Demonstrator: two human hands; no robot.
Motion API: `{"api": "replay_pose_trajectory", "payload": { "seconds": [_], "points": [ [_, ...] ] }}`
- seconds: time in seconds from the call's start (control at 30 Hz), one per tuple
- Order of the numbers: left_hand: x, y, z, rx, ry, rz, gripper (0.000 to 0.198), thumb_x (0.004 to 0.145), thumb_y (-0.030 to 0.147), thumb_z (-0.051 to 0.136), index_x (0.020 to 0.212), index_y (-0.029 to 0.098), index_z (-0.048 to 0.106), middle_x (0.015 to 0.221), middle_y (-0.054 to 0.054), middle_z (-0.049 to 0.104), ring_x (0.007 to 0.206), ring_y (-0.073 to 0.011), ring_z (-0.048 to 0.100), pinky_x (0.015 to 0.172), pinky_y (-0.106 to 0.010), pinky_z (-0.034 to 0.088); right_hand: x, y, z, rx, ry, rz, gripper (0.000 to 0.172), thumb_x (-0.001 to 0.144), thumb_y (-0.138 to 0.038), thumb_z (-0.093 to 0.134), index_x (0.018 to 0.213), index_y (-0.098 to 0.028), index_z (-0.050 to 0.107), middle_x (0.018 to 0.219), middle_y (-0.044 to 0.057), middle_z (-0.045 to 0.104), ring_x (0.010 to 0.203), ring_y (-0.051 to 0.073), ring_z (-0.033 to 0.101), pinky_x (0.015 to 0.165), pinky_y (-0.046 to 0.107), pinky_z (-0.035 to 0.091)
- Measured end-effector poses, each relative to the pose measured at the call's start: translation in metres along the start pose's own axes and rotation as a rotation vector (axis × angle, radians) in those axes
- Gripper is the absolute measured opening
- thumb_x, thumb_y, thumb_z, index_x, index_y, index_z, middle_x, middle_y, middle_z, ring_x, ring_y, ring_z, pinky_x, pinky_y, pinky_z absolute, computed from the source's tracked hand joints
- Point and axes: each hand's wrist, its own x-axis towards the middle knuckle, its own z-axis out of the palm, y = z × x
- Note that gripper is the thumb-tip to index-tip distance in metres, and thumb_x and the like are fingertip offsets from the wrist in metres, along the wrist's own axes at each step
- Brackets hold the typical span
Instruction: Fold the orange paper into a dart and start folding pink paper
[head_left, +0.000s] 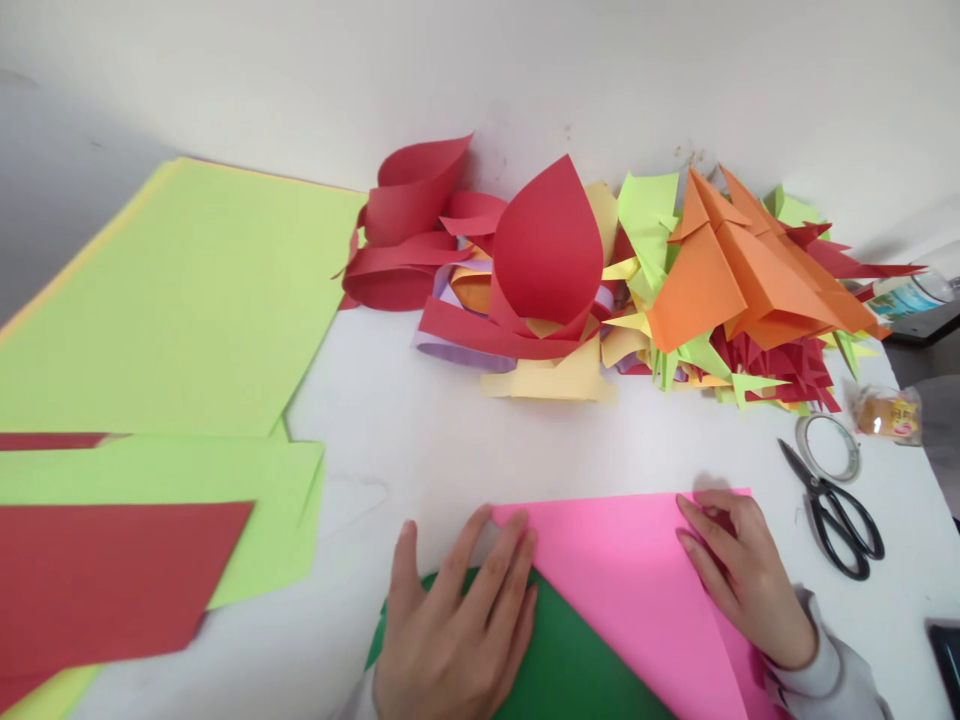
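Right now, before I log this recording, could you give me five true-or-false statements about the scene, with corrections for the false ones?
1. The right hand touches the pink paper. True.
2. The left hand holds the scissors. False: its fingertips are at the pink paper's left corner.
3. Folded orange paper lies on the paper pile at the back right. True.
4. The scissors are red. False: they are black.
5. A red sheet overlaps light-green paper at the left. True.

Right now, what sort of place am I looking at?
Probably a paper-craft worktable against a wall: light-green sheets lie at left, folded and cut paper shapes crowd the back, and scissors and a tape roll sit at right.
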Motion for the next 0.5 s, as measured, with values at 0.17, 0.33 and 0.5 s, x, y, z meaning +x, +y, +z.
{"api": "replay_pose_trajectory", "payload": {
  "seconds": [0.17, 0.33, 0.5],
  "points": [
    [-0.001, -0.004, -0.001, 0.016, -0.01, 0.015, 0.027, 0.088, 0.023, 0.054, 0.106, 0.011, 0.069, 0.112, -0.011, 0.071, 0.106, -0.0389, 0.062, 0.106, -0.07, 0.023, 0.002, -0.003, 0.0, -0.001, 0.002, 0.01, 0.046, 0.088, -0.014, 0.058, 0.132, -0.021, 0.051, 0.109, 0.013, 0.052, 0.094, 0.023, 0.054, 0.077, 0.041, 0.052],
    [-0.001, -0.021, -0.003, 0.142, -0.081, 0.28, 0.032, 0.083, 0.022, 0.059, 0.112, 0.011, 0.067, 0.115, -0.014, 0.069, 0.099, -0.0376, 0.065, 0.109, -0.069, 0.018, 0.004, -0.005, -0.001, 0.003, -0.01, 0.02, 0.043, 0.088, -0.014, 0.056, 0.131, -0.02, 0.051, 0.107, 0.012, 0.053, 0.097, 0.023, 0.053, 0.078, 0.04, 0.052],
    [-0.002, -0.026, 0.0, 0.145, -0.057, 0.288, 0.036, 0.082, 0.023, 0.061, 0.113, 0.007, 0.066, 0.114, -0.018, 0.069, 0.098, -0.0387, 0.064, 0.107, -0.067, 0.023, 0.007, -0.007, -0.001, 0.003, 0.004, 0.025, 0.039, 0.089, -0.016, 0.055, 0.128, -0.019, 0.053, 0.104, 0.012, 0.055, 0.096, 0.023, 0.055, 0.077, 0.039, 0.052]
  ]
}}
